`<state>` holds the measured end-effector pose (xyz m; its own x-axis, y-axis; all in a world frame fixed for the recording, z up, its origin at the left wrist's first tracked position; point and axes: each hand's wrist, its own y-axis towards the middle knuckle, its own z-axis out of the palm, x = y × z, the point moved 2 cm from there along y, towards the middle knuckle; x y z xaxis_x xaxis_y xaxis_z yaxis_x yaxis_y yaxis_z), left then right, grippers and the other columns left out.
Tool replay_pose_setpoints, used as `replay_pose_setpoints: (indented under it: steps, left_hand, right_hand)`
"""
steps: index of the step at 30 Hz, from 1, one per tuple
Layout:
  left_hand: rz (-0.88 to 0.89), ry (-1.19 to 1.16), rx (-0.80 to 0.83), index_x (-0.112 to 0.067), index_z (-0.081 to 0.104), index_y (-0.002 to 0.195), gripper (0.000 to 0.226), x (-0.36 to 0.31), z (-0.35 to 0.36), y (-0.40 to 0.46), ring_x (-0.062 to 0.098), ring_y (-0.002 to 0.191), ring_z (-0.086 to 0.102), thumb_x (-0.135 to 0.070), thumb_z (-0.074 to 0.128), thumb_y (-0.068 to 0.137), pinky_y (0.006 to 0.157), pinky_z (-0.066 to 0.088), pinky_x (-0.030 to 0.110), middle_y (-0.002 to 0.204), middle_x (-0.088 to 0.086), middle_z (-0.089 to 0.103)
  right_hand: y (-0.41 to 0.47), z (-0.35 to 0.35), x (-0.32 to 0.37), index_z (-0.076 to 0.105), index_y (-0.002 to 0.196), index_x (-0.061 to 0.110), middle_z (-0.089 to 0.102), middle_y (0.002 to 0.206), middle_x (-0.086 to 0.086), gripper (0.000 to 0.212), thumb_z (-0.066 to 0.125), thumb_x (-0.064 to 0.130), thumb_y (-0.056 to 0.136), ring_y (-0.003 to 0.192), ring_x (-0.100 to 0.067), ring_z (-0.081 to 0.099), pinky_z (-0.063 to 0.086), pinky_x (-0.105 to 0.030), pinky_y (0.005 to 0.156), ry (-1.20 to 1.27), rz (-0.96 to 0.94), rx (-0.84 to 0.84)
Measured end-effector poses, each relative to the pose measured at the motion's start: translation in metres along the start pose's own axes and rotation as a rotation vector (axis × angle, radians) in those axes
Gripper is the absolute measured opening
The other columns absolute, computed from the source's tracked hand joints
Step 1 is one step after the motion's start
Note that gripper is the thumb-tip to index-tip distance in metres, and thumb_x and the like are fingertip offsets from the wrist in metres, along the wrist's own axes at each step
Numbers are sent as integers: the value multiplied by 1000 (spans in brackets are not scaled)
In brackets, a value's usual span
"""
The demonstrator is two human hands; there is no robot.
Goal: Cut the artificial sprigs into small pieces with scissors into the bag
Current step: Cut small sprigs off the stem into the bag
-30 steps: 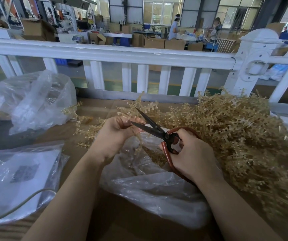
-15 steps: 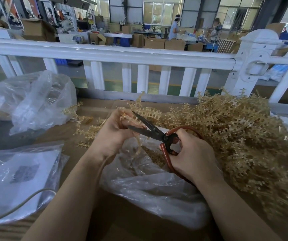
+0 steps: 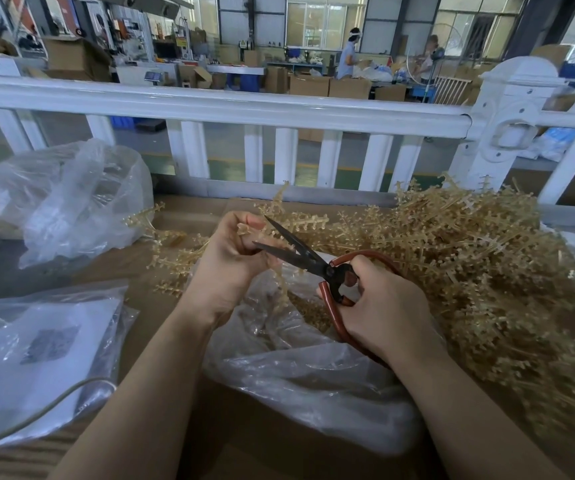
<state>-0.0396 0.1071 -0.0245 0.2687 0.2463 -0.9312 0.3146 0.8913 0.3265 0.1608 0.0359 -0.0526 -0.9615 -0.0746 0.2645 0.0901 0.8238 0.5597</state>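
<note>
Hands work over a brown cardboard tabletop (image 3: 251, 441) beside a white railing (image 3: 210, 105): left hand (image 3: 230, 261) pinching a tan plastic sprig (image 3: 281, 285), right hand (image 3: 383, 313) gripping red-handled black scissors (image 3: 300, 252), blades parted, above a clear plastic bag (image 3: 314, 375), tan sprig heap (image 3: 487, 271) at three o'clock, warehouse beyond.

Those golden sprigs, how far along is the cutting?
Done: some cut pieces lie inside the clear bag. In hand: the left hand holds one sprig over the bag, and the right hand grips the scissors, blades open at it. Left: a big pile of sprigs on the right, so most remains.
</note>
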Motion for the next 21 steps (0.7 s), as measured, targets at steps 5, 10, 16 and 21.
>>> replay_pose_setpoints:
  steps: [5, 10, 16, 21]
  left_hand:
    - [7, -8, -8, 7, 46, 119, 43, 0, -1, 1, 21, 81, 74, 18, 63, 81, 76, 59, 30, 76, 7, 76]
    - [15, -31, -9, 1, 47, 116, 47, 1, -2, 1, 18, 76, 73, 17, 66, 76, 75, 59, 30, 67, 2, 73]
    - [25, -10, -15, 0, 47, 114, 47, 2, -2, 2, 13, 73, 71, 12, 69, 74, 73, 58, 25, 60, -2, 68]
    - [5, -12, -10, 4, 49, 116, 56, -1, -3, 0, 19, 77, 70, -2, 74, 66, 75, 57, 27, 67, 6, 66]
  right_hand:
    - [0, -2, 3, 39, 77, 36, 41, 56, 22, 39, 39, 75, 82, 45, 8, 34, 19, -12, 43, -18, -3, -30]
    - [0, -4, 6, 37, 75, 35, 35, 51, 23, 37, 44, 70, 85, 42, 10, 30, 15, -9, 42, -24, -25, -74]
    - [0, -5, 8, 40, 72, 28, 33, 51, 20, 42, 43, 68, 84, 41, -6, 32, 16, -13, 42, 3, -41, -136]
    - [-4, -5, 8, 37, 70, 27, 32, 52, 20, 42, 45, 66, 85, 40, -1, 27, 14, -13, 43, 48, -61, -178]
